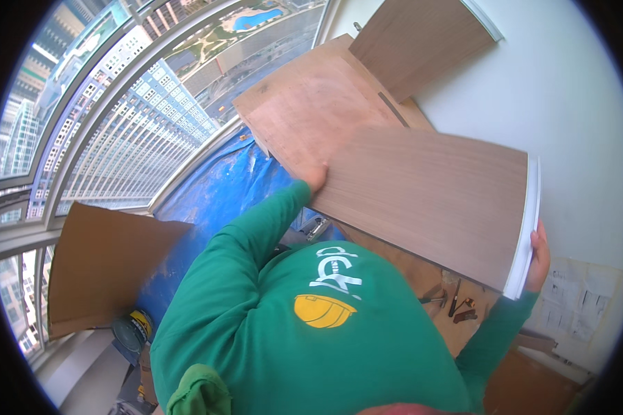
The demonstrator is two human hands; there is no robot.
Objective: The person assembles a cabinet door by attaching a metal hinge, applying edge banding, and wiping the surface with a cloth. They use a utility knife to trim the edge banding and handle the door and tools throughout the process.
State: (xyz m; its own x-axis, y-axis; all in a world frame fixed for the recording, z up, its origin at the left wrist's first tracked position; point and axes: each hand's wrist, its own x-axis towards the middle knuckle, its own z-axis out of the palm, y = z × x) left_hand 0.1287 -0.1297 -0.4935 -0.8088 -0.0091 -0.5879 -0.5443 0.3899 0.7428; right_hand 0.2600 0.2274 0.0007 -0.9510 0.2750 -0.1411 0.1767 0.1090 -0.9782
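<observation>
Between my hands is a greyish-brown wood-grain panel (422, 190), held tilted over a plywood worktop. A white edge strip (526, 228) runs along its right end. My left hand (316, 177) grips the panel's left end, its fingers partly hidden. Around the white strip at the right end, my right hand (538, 259) is closed, fingertips showing on the strip's outer side. Beneath the near edge of the panel, several small hand tools (457, 304) lie on the plywood (387, 249).
A second wood-grain panel (422, 45) leans against the white wall (547, 90) behind a reddish dusty board (304, 104). Blue sheeting (221, 180) covers the floor by the tall windows (131, 117). At left stand a cardboard sheet (104, 266) and a round tub (133, 328). Papers (574, 301) hang at right.
</observation>
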